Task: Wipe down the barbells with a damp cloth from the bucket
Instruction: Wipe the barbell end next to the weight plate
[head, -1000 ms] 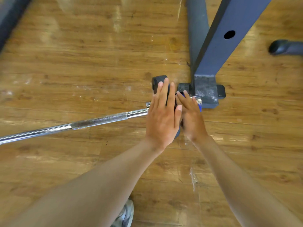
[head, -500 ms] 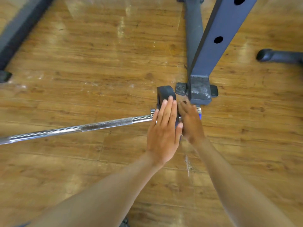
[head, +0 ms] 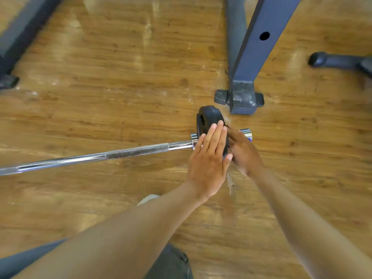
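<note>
1. The barbell [head: 96, 158] lies on the wood floor [head: 100, 97], its plate [head: 209, 119] just before the rack foot [head: 241, 99].
2. The left hand [head: 209, 160] lies flat, fingers straight, against the plate's inner face.
3. The right hand [head: 243, 152] is at the outer face by the sleeve end [head: 245, 133]; blur hides whether it grips anything. A bit of blue shows beneath it, perhaps a cloth.
4. Steel and iron: probably heavy, rigid, and apt to roll.
5. The chrome looks slick, so hold the knurled stretch [head: 136, 151] or brace the plate.
</note>
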Demonstrator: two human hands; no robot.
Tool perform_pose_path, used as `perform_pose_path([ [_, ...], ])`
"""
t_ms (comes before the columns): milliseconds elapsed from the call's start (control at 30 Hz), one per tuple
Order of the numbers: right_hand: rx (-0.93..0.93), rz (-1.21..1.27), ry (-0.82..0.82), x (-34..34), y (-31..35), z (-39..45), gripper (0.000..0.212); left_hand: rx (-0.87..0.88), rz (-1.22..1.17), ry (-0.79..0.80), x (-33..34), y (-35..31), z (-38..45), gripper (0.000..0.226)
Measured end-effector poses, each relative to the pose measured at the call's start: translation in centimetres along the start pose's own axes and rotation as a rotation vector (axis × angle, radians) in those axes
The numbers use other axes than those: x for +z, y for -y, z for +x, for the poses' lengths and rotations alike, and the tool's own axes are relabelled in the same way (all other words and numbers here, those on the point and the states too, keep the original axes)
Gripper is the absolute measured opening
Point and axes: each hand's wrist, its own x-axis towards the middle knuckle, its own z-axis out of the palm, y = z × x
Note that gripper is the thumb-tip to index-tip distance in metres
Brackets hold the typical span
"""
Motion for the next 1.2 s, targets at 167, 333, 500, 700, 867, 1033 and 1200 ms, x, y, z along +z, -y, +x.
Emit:
perform_pose_path([
  [167, 0.148, 0.07, -0.038, -0.1, 3.8, -3.2, 0.06, -0.041, -0.104, -0.047, -0.8, -0.2, -3.0, 0.061],
  [333, 0.226, 0.03, -0.058, -0.4, 1.8, -6.4, 0.078, -0.041, -0.148, 0.022, -1.9, 1.4, -2.1, 0.062],
  [500, 0.183, 0.099, 0.036, -1.2, 4.8, -8.7, 0.066, 0.103, -0.07, 0.101, -2.1, 1.2, -5.9, 0.061],
  [700, 0.322, 0.066, 0.068, -2.6, 7.3, -11.3, 0.067, 0.244, -0.028, 0.178, -4.2, 1.2, -8.8, 0.06],
  [867, 0.337, 0.052, 0.048, -3.3, 7.0, -11.8, 0.075, 0.38, 0.04, 0.258, -6.2, 2.7, -8.4, 0.061],
  [1033, 0.51, 0.059, -0.019, -6.6, 8.9, -10.2, 0.081, 0.24, 0.006, 0.248, -8.3, 5.2, -7.5, 0.061],
  [1200, 0.558, -0.001, -0.042, -11.7, 11.3, -7.3, 0.076, 0.207, 0.027, 0.241, -12.1, 10.4, -7.2, 0.06],
])
